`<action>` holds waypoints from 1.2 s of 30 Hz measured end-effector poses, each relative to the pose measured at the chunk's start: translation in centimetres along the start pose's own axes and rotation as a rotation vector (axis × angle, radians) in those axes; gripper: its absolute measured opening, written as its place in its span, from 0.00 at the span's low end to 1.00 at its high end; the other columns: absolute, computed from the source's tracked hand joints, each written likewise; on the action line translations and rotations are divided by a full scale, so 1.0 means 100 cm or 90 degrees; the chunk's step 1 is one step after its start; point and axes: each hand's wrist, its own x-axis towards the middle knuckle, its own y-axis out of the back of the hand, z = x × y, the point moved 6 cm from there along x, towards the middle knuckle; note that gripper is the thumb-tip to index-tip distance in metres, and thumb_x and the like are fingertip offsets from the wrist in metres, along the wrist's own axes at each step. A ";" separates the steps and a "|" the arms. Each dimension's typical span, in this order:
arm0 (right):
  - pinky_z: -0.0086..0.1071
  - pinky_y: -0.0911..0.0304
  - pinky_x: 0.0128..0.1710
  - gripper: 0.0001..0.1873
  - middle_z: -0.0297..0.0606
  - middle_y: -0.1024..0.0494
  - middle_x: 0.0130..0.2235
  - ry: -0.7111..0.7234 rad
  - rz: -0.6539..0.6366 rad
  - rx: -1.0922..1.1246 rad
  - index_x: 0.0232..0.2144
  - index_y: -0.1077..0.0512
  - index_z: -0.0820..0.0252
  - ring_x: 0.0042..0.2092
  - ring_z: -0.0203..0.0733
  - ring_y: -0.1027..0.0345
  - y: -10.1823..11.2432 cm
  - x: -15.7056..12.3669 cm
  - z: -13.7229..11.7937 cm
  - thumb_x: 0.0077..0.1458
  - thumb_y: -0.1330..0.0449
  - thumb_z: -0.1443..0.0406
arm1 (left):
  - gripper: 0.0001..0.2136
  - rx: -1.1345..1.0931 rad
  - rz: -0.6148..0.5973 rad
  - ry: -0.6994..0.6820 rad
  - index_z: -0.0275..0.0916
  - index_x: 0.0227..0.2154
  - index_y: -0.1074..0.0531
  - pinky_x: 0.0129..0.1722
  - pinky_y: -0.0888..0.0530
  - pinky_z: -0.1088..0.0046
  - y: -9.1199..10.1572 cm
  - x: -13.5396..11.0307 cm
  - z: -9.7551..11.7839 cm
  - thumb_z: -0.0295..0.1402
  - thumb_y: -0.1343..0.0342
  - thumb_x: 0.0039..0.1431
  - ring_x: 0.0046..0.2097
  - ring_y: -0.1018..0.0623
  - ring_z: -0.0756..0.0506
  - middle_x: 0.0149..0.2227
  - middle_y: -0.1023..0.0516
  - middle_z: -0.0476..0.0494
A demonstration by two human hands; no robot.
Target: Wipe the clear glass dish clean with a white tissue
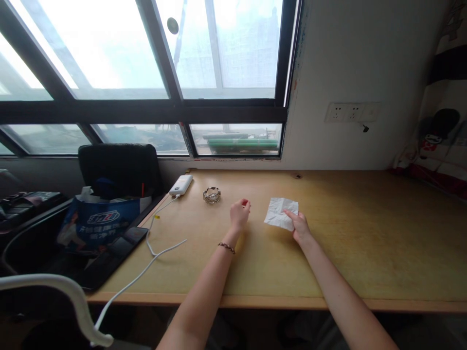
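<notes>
Tissue is being touched at its lower right corner by the flat right hand; likely soft, light, best pinched there. The left hand is being held half curled; any grip cannot be told.

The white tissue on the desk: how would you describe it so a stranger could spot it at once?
Start at the long wooden desk below the big window. Near its middle, the fingers of the right hand touch a crumpled white tissue lying flat. Unlike the glass ashtray and white power bank farther left, it is thin, creased paper.
</notes>
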 end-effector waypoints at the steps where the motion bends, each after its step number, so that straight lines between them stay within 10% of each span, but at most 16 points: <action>1: 0.33 0.32 0.28 0.14 0.38 0.22 0.28 -0.002 0.005 0.000 0.27 0.28 0.62 0.29 0.44 0.28 0.001 0.000 0.000 0.32 0.34 0.67 | 0.09 0.103 0.074 -0.038 0.37 0.32 0.29 0.28 0.35 0.75 0.017 0.006 -0.004 0.36 0.50 0.52 0.29 0.28 0.48 0.32 0.26 0.40; 7: 0.34 0.31 0.28 0.13 0.39 0.22 0.28 -0.038 -0.014 -0.010 0.27 0.28 0.63 0.29 0.45 0.28 -0.001 0.001 0.006 0.32 0.34 0.68 | 0.20 0.256 0.176 -0.045 0.32 0.49 0.42 0.37 0.36 0.68 0.073 0.032 -0.046 0.29 0.50 0.53 0.43 0.32 0.40 0.50 0.38 0.32; 16: 0.33 0.31 0.29 0.13 0.36 0.22 0.29 -0.027 0.018 0.006 0.28 0.29 0.61 0.31 0.44 0.28 0.000 0.005 0.006 0.33 0.35 0.67 | 0.14 0.267 0.159 -0.032 0.32 0.39 0.35 0.36 0.34 0.69 0.076 0.045 -0.066 0.25 0.45 0.47 0.37 0.31 0.45 0.40 0.36 0.38; 20: 0.33 0.32 0.33 0.11 0.36 0.22 0.32 0.009 0.025 0.016 0.29 0.30 0.58 0.35 0.45 0.28 -0.003 0.005 0.003 0.37 0.37 0.65 | 0.10 0.229 0.131 -0.082 0.37 0.36 0.34 0.35 0.33 0.72 0.060 0.031 -0.039 0.26 0.47 0.48 0.34 0.31 0.47 0.38 0.34 0.42; 29: 0.32 0.33 0.34 0.20 0.35 0.24 0.37 -0.035 -0.144 0.000 0.41 0.35 0.54 0.38 0.42 0.30 -0.031 -0.014 0.011 0.44 0.41 0.56 | 0.11 -0.006 -0.117 -0.278 0.43 0.36 0.31 0.31 0.33 0.77 -0.043 -0.055 0.047 0.25 0.50 0.49 0.28 0.31 0.52 0.38 0.33 0.45; 36: 0.33 0.35 0.38 0.25 0.33 0.26 0.40 0.028 -0.159 0.006 0.47 0.40 0.50 0.39 0.39 0.31 -0.038 -0.017 0.014 0.44 0.41 0.59 | 0.14 -0.103 -0.166 -0.284 0.46 0.42 0.32 0.33 0.31 0.75 -0.037 -0.065 0.062 0.29 0.48 0.50 0.28 0.31 0.54 0.46 0.36 0.43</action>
